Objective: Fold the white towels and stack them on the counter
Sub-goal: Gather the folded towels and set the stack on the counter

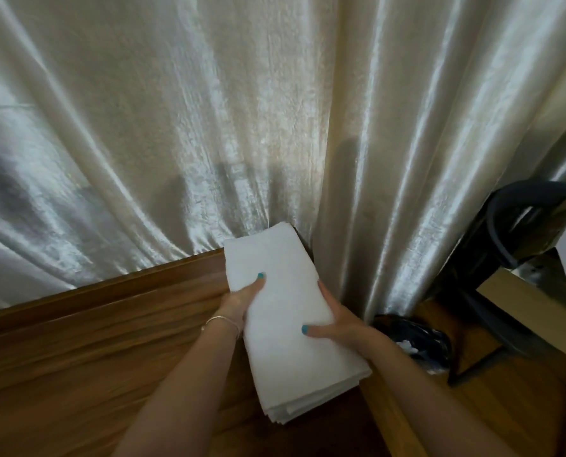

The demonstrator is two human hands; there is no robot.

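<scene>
White terry cloth fills the centre of the head view: you hold a folded towel (285,311) between both hands over the right end of a wooden counter (93,351). The towel is folded into a long, narrow rectangle, several layers thick; the layered edges show as thin stacked lines at the near corner, bottom centre. Its top face looks smooth & even, w/ no pattern or print visible. The far short end reaches the foot of the curtain (242,110); the near end hangs toward you, past the counter's right edge. Whether the underside rests on the wood or is lifted off it, can't tell.

Your left hand (242,300) grips the towel's left long edge, thumb curled over the top face, teal nail showing; the other fingers are hidden below the cloth. A thin silver bracelet (222,321) circles that wrist. Your right hand (336,321) clamps the right long edge, thumb laid across the top face w/ a teal nail, the remaining fingers wrapped along the side & under.

Counter: brown wood grain, running from lower left to the towel. Behind it, a pale, shiny curtain hangs in deep folds across the whole backdrop. At right, lower down, a dark metal chair (512,258) stands w/ a cardboard box (532,305) on it, and a bin w/ a black plastic liner (413,341) sits beside it, near the curtain's hem.
</scene>
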